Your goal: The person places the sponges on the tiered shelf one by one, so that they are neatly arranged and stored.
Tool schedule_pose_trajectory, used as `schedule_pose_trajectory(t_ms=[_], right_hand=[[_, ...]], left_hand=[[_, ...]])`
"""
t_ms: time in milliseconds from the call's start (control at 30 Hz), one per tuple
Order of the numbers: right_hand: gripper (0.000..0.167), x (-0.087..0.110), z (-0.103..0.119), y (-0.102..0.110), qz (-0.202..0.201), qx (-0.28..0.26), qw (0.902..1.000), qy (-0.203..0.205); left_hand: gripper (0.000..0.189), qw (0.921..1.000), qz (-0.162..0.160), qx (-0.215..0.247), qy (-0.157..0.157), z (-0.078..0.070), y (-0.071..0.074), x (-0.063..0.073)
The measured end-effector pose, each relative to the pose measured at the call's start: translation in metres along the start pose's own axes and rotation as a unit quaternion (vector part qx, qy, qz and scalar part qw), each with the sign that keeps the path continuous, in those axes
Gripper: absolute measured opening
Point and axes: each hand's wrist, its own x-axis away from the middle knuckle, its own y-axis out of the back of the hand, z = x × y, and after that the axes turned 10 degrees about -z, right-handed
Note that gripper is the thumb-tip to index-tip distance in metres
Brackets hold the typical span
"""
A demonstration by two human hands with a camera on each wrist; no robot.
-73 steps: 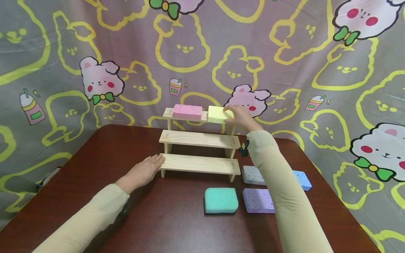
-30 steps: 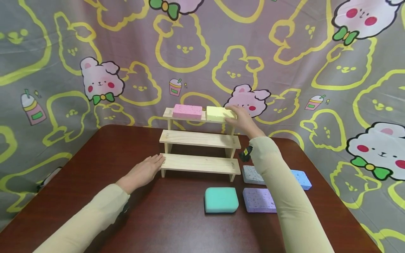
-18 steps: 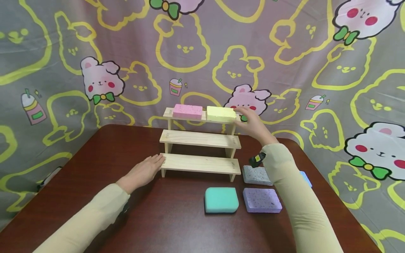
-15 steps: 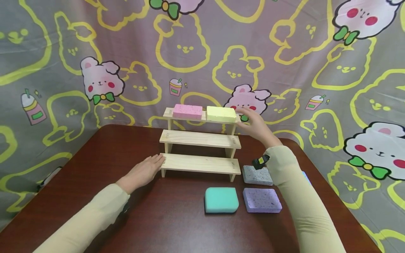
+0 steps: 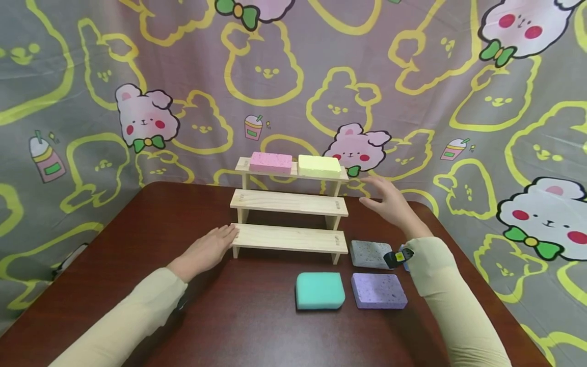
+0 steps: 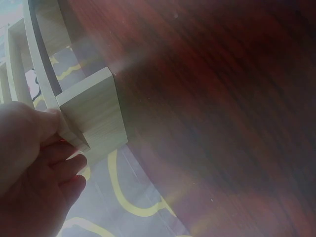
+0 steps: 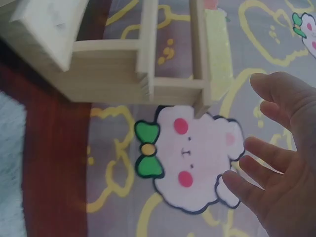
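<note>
A three-tier wooden shelf [image 5: 289, 202] stands on the table. My left hand [image 5: 206, 253] holds the left end of its lowest board, fingers on top; in the left wrist view the board's end sits between thumb and fingers. On the top tier lie a pink sponge [image 5: 270, 162] and a yellow sponge [image 5: 319, 166], side by side with a narrow gap. My right hand [image 5: 392, 204] hovers right of the shelf, fingers spread and holding nothing. Below it on the table are a grey sponge [image 5: 369, 254], a purple sponge [image 5: 378, 291] and a teal sponge [image 5: 320, 290].
A blue sponge [image 5: 406, 265] is mostly hidden behind the right wrist and its small black camera [image 5: 397, 257]. The dark red-brown table [image 5: 257, 326] reaches to a patterned curtain [image 5: 284, 66] behind the shelf.
My right hand slid the yellow sponge slightly left on the top tier, let go, then drew away right and down. The left hand has stayed put.
</note>
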Motion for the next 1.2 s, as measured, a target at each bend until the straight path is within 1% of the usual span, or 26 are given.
schedule_pose_trajectory(t_ms=[333, 500, 700, 833, 933, 1200], right_hand=[[0.052, 0.043, -0.021, -0.008, 0.040, -0.002, 0.9975, -0.059], [0.054, 0.063, -0.033, -0.011, 0.058, -0.004, 0.9954, -0.077], [0.055, 0.085, -0.044, -0.016, 0.081, -0.012, 0.9944, -0.067], [0.055, 0.096, -0.049, -0.019, 0.109, -0.009, 0.9920, -0.063], [0.057, 0.102, -0.053, -0.021, 0.127, -0.006, 0.9893, -0.072], [0.061, 0.112, -0.066, -0.027, 0.147, -0.003, 0.9857, -0.082]], left_hand=[[0.035, 1.0000, 0.002, 0.001, -0.001, 0.000, -0.003, 0.001], [0.035, 1.0000, 0.001, 0.002, 0.001, -0.001, -0.002, 0.001], [0.035, 1.0000, 0.000, 0.003, -0.002, -0.001, -0.001, 0.000], [0.035, 1.0000, -0.004, 0.004, -0.004, -0.001, -0.001, 0.000], [0.035, 1.0000, -0.006, 0.003, -0.007, 0.000, -0.001, 0.001], [0.034, 1.0000, -0.003, 0.000, -0.005, 0.000, 0.000, 0.001]])
